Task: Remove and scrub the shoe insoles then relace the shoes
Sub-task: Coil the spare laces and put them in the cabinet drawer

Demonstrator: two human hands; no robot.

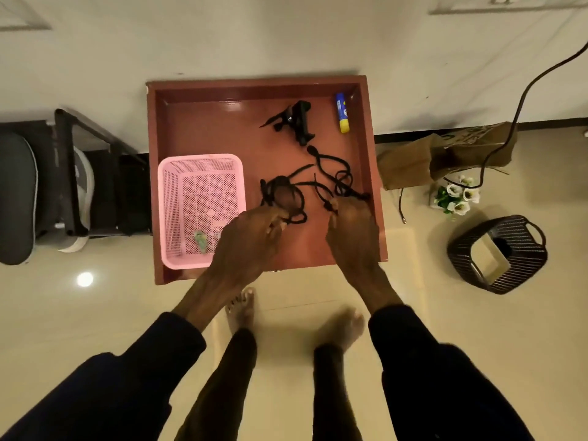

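Shoelaces of black cord (pixel 345 186) lie in a loose tangle on the red-brown table with a raised rim (pixel 203 128), right of centre. Your left hand (pixel 251 237) has its fingers curled round a bunch of lace loops at the near-left side of the tangle. Your right hand (pixel 353 227) pinches a single strand between thumb and fingertips at the near-right side. A pink perforated plastic basket (pixel 170 198) stands on the left half of the table, just beside your left hand. A black clamp-like object (pixel 297 122) and a blue-and-yellow glue stick (pixel 342 113) lie near the far right corner.
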